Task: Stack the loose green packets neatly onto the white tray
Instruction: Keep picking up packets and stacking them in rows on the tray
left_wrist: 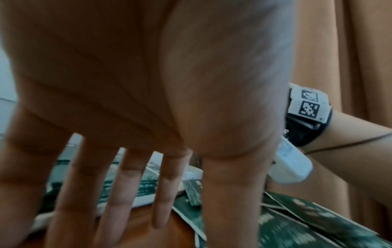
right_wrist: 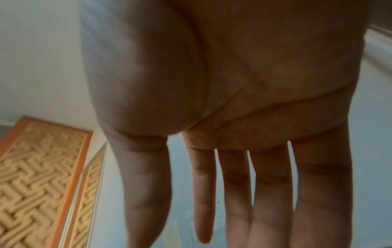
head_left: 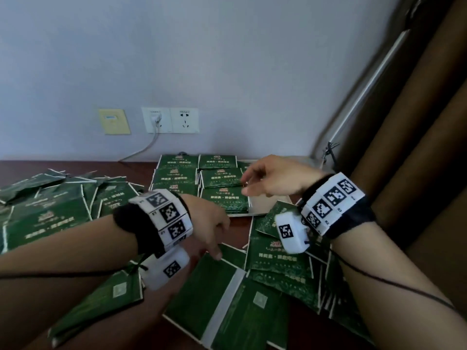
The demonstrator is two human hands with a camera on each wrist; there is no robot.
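Green packets (head_left: 227, 294) across brown table (head_left: 20, 168), grey wall (head_left: 202, 59) behind.

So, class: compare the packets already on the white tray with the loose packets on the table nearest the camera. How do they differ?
The packets on the white tray lie squared up in aligned stacks; the loose packets overlap at mixed angles. The tray stacks show printed fronts; some loose ones lie with a plain side and white strip up. Both share the same green design.
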